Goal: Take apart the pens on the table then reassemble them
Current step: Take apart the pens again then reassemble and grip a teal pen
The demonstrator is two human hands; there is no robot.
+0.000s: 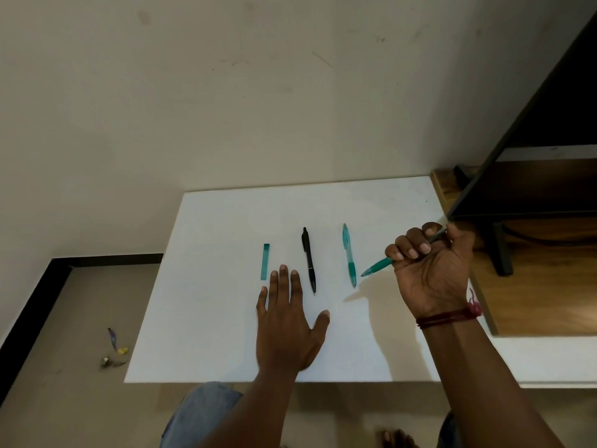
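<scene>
Green pen (379,265) gripped in curled right hand (433,270). Left hand (287,331) laid flat on table (210,318), fingers straight, nothing held. Cap (265,261), black pen (308,258), teal pen (349,253) laid apart.

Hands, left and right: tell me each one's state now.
Left hand: open, fingers straight, holding nothing.
Right hand: closed around a green pen.

Teal plastic pen piece (265,261) laid leftmost on white rectangular table (226,221), black plastic pen (309,260) placed midway, translucent teal pen (349,255) laid right of it.
</scene>
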